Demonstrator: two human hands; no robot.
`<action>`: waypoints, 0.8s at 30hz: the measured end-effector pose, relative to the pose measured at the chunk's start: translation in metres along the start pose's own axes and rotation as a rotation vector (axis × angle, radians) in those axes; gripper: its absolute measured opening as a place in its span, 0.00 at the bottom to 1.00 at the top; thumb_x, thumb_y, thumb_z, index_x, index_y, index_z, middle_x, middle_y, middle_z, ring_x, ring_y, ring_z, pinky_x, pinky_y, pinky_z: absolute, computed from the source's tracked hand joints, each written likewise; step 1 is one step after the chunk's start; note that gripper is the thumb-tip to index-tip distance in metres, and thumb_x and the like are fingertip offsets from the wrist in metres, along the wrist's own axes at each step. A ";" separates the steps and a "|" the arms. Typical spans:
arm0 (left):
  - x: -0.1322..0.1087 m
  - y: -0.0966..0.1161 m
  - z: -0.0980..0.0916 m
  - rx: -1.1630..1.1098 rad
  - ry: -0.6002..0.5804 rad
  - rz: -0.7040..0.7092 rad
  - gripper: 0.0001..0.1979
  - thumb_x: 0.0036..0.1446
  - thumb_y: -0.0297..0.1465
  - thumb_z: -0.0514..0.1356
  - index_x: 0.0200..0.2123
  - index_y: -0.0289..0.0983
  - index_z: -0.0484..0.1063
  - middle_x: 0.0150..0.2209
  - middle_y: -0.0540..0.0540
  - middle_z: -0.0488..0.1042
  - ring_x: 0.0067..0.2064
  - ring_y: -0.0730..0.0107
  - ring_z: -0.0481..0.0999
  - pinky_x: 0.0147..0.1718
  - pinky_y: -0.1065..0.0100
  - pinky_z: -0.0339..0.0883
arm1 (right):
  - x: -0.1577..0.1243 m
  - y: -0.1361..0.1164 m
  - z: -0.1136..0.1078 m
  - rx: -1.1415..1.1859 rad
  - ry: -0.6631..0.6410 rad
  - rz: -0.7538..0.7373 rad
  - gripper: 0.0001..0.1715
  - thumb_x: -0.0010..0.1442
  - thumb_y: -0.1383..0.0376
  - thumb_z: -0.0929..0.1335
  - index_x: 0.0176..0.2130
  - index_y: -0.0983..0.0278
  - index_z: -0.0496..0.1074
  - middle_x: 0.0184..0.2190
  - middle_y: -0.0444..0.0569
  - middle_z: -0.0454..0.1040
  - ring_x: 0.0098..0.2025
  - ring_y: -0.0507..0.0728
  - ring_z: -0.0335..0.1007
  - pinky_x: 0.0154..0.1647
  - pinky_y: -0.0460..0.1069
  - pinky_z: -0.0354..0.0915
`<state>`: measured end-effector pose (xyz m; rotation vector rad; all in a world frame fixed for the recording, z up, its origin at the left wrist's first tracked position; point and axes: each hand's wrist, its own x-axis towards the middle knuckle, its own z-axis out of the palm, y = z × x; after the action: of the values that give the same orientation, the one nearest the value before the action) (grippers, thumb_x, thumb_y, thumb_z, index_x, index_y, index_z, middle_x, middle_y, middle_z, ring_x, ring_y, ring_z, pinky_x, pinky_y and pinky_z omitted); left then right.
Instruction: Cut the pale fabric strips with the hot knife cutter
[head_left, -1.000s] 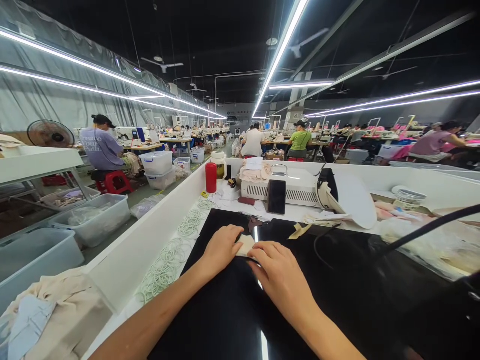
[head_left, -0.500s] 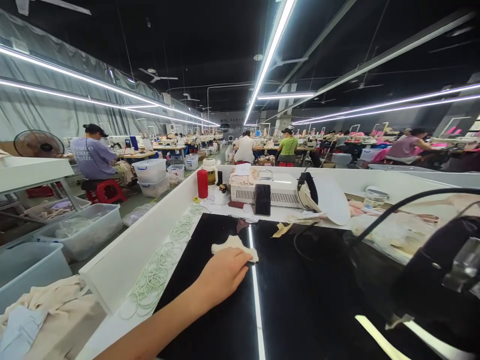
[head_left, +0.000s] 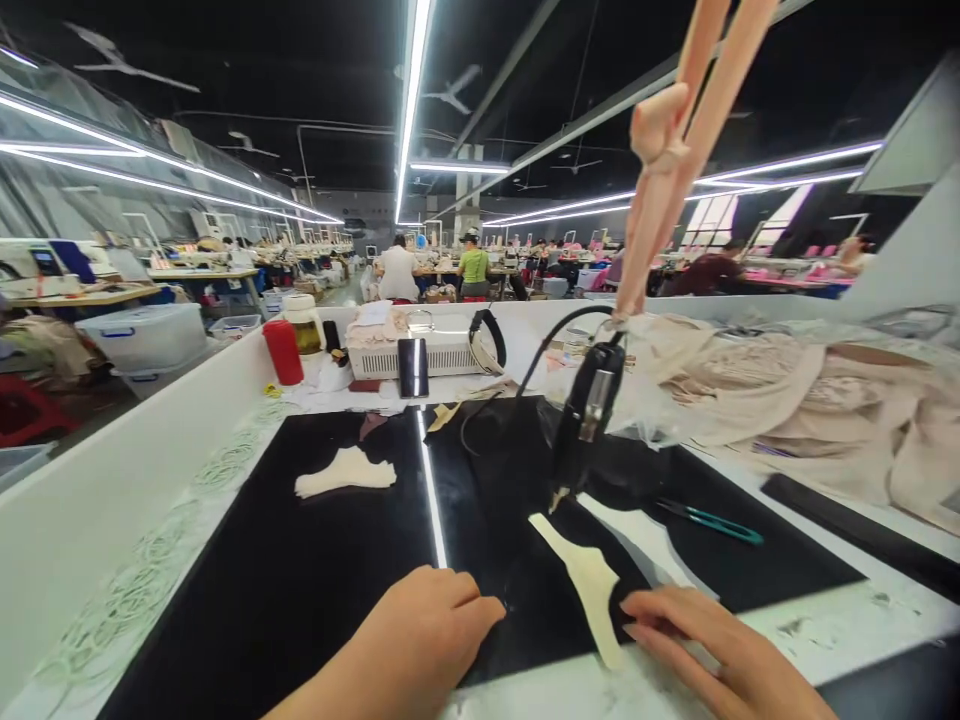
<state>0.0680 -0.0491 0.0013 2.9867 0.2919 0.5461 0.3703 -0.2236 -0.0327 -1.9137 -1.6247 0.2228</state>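
My left hand [head_left: 439, 625] is loosely curled above the near part of the black sheet [head_left: 247, 570]; I can't see what, if anything, is under its fingers. My right hand [head_left: 701, 640] has thumb and forefinger slightly parted just beside the pale yellow piece [head_left: 589, 580], and I can't tell whether they touch. Close by lies a white piece [head_left: 637, 535], with teal snips [head_left: 720, 524] to its right. Ahead of me a black tool [head_left: 589, 405], tilted and tip down, hangs from knotted pink strips [head_left: 660, 190]. A white stack [head_left: 346, 472] lies farther left, well apart from my hands.
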 end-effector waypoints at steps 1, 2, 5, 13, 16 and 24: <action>0.002 0.004 0.004 0.005 0.008 0.035 0.12 0.64 0.19 0.57 0.45 0.41 0.72 0.32 0.52 0.74 0.29 0.68 0.73 0.28 0.66 0.61 | 0.000 -0.004 -0.002 -0.004 -0.015 0.010 0.12 0.66 0.52 0.69 0.42 0.51 0.81 0.40 0.48 0.83 0.40 0.60 0.81 0.43 0.49 0.76; 0.005 0.008 0.009 0.011 0.022 0.066 0.12 0.63 0.19 0.57 0.43 0.41 0.71 0.31 0.52 0.73 0.28 0.69 0.72 0.27 0.66 0.60 | 0.000 -0.009 -0.003 -0.001 -0.034 0.015 0.11 0.66 0.53 0.69 0.42 0.52 0.81 0.38 0.48 0.82 0.39 0.60 0.80 0.42 0.49 0.76; 0.013 0.016 0.021 0.035 0.068 0.134 0.11 0.61 0.19 0.59 0.41 0.41 0.70 0.29 0.54 0.72 0.27 0.69 0.72 0.25 0.65 0.58 | 0.002 -0.019 0.001 0.025 -0.082 0.019 0.10 0.67 0.54 0.69 0.41 0.53 0.79 0.36 0.47 0.80 0.39 0.59 0.78 0.41 0.49 0.74; 0.035 0.028 0.030 0.066 -0.028 0.193 0.09 0.61 0.21 0.60 0.41 0.40 0.67 0.30 0.52 0.73 0.28 0.68 0.73 0.25 0.63 0.57 | 0.008 -0.030 0.018 0.084 -0.095 0.007 0.11 0.71 0.58 0.66 0.38 0.55 0.77 0.37 0.47 0.77 0.42 0.59 0.74 0.45 0.52 0.69; 0.041 0.029 0.032 0.064 -0.057 0.178 0.09 0.61 0.21 0.59 0.41 0.39 0.67 0.31 0.52 0.73 0.28 0.68 0.73 0.25 0.63 0.58 | 0.009 -0.032 0.019 0.097 -0.102 0.019 0.14 0.72 0.57 0.64 0.38 0.55 0.76 0.37 0.46 0.76 0.42 0.59 0.73 0.44 0.52 0.68; 0.052 0.036 0.033 0.148 -0.141 0.196 0.08 0.62 0.20 0.61 0.40 0.38 0.69 0.33 0.49 0.73 0.31 0.66 0.74 0.22 0.62 0.52 | 0.010 -0.036 0.013 0.131 -0.121 0.104 0.17 0.73 0.56 0.61 0.36 0.55 0.74 0.35 0.45 0.75 0.41 0.58 0.72 0.43 0.51 0.67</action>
<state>0.1341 -0.0754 -0.0073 3.1985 0.0295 0.3406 0.3358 -0.2078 -0.0212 -1.9172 -1.5481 0.4849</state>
